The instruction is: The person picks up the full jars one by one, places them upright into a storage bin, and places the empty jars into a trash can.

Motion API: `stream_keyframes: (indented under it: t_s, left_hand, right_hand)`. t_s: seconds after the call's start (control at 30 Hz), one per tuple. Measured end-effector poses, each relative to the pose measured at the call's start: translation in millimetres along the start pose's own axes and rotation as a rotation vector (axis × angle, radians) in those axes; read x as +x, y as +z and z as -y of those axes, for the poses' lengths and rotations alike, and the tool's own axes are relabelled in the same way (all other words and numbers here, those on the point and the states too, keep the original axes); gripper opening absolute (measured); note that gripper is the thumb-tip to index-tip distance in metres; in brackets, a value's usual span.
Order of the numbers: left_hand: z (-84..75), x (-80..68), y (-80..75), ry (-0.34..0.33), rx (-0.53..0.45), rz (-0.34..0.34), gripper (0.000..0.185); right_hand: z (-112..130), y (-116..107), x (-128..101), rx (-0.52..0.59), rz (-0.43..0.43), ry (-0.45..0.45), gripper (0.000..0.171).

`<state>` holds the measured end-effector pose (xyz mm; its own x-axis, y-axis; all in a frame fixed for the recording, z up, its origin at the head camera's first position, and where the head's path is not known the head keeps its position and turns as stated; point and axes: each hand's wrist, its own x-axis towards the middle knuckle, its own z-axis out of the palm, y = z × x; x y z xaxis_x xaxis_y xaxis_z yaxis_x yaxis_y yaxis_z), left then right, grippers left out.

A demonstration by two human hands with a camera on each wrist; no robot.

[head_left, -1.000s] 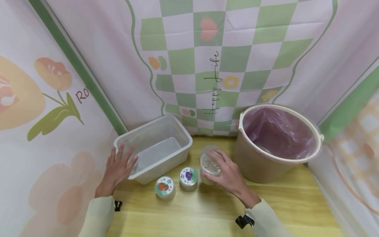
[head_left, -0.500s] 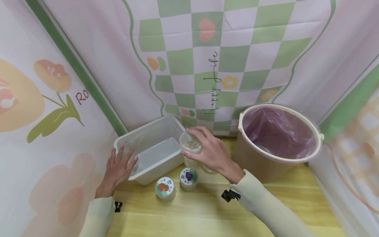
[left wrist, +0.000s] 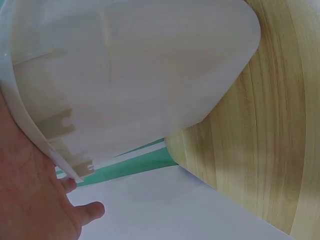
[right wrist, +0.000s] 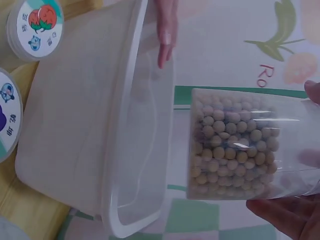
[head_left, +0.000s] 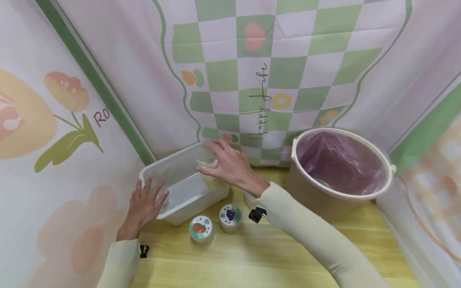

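A clear plastic jar (right wrist: 232, 145) of small round beige pellets is gripped at its upper part by my right hand (head_left: 230, 166). In the head view the jar is over the right end of the white plastic tub (head_left: 196, 207). Seen from the right wrist, its lower end is filled with pellets and faces the tub's rim. My left hand (head_left: 142, 204) rests on the tub's left rim with fingers spread. No contents show on the visible part of the tub's floor.
Two lidded jars stand in front of the tub, one with a tomato-picture lid (head_left: 201, 228), one with a purple-flower lid (head_left: 230, 215). A clear round piece (head_left: 249, 199) is partly hidden by my right arm. A lined bin (head_left: 313, 196) stands right; patterned cloth (head_left: 252, 80) hangs behind.
My right hand has lifted the pellet jar from the table and carried it left and away from me, over the tub. The left hand has stayed on the rim.
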<state>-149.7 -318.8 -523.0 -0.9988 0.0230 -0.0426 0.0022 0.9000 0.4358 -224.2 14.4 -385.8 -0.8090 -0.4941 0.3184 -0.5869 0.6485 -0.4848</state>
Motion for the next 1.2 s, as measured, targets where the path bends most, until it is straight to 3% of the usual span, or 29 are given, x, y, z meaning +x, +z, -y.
stream_keyframes:
  t_s: [0.57,1.2]
  left_hand:
    - [-1.7,0.5,-0.7,0.002,0.010,-0.023,0.068]
    - [-0.5,-0.9,3.4,-0.008,0.003,-0.036,0.069]
  right_hand:
    - [2.6,45.7,59.0,-0.114,0.064,-0.055,0.078]
    - [-6.0,94.9,73.1,-0.227,0.295,0.047,0.080]
